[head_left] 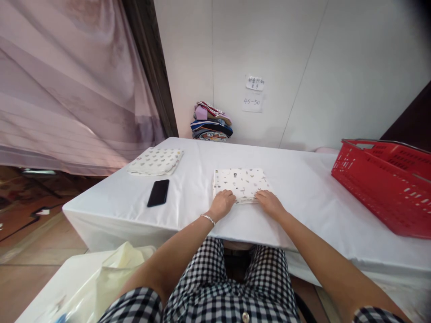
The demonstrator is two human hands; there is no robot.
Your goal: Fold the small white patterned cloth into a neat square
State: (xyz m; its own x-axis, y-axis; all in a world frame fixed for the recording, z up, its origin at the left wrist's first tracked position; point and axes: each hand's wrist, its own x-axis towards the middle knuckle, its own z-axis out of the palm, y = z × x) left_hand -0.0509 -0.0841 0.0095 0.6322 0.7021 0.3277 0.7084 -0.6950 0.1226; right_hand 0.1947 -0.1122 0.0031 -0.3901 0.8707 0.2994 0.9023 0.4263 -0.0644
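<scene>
In front of me on the white table lies a folded cloth [240, 183], cream-white with small printed figures, one of them like a flamingo. My left hand [222, 204] is at its near left corner, fingers curled over the edge. At the near right corner my right hand [269, 204] holds the edge the same way, fingers bent onto the fabric. Layers of the fold show along the near edge between the two hands. Both thumbs are mostly hidden. Further left rests a second folded cloth [156, 161], white with a grey-green print, apart from my hands.
A black phone [158, 193] lies left of my hands on the white tablecloth [198, 170]. At the right stands a red plastic basket [377, 188]. Several folded fabrics are piled in a stack [211, 122] by the wall. A pale plastic bag [117, 273] sits lower left.
</scene>
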